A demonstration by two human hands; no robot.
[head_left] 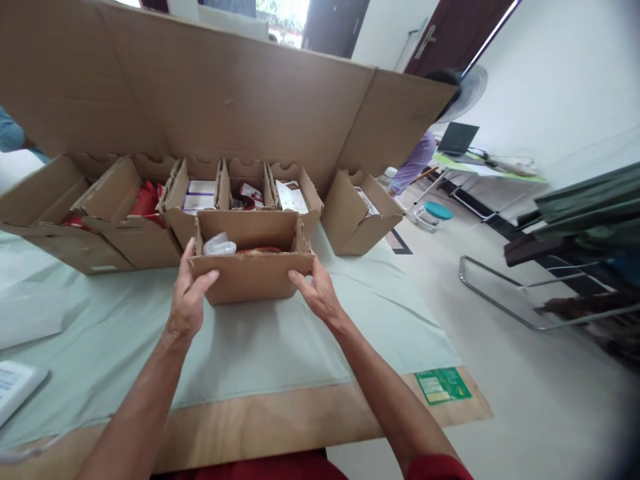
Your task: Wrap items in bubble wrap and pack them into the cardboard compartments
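A small open cardboard box stands on the pale green cloth in front of me. My left hand grips its left front corner, thumb laid across the front wall. My right hand clasps its right front corner. Inside the box lie a clear plastic bag and something red, mostly hidden by the wall.
Behind it stands a row of several open cardboard boxes holding red and white packets, backed by a large cardboard sheet. One more box sits at the right. A white object lies at the left edge. A person sits at a far desk.
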